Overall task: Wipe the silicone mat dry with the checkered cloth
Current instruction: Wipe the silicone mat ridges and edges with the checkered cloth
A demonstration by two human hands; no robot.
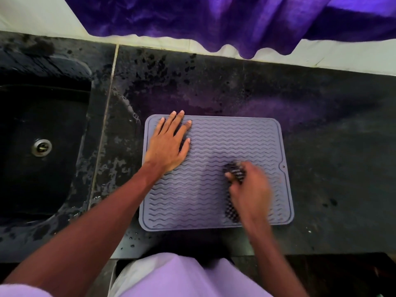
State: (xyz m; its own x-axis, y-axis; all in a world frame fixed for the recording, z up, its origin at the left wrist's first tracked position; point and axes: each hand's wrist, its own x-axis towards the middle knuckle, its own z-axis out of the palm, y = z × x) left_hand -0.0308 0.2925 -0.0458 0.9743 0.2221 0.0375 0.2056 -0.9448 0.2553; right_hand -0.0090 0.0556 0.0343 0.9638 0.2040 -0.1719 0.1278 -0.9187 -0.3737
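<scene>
**A:** Head view. Where is the mat?

**B:** The mat [225, 142] lies flat on the counter [321, 129]. The sink [70, 116] is at its 9 o'clock. There is wet film and droplets on the counter at the mat's 9 and 7 o'clock.

**A:** Hands?

**B:** The left hand [169, 144] is palm down at the mat's 10 o'clock corner, with straight, spread fingers pressing on it. The right hand [250, 185] is at about 4 o'clock on the mat and is blurred. Its fingers are curled round the bunched cloth [234, 171]. Part of the cloth shows at the knuckles, and a strip trails out below the wrist toward 6 o'clock.

**A:** Handling notes on the mat?

**B:** Judgement only: it looks thin, light and floppy. On a wet counter it will probably slide under a sideways rub, so the flat palm is needed as an anchor. The wavy ridges will likely trap water, so strokes along the grooves should clear more than strokes across them. Don't pinch an edge, because it would buckle.

**A:** The cloth?

**B:** It is soft and compliant. A wad held in the fist gives firm pressure. The loose tail could drag water back over wiped areas.

**A:** Coverage?

**B:** I cannot tell wet areas from dry ones on the mat surface. The patch under the left palm is not reachable until that hand shifts.
</scene>
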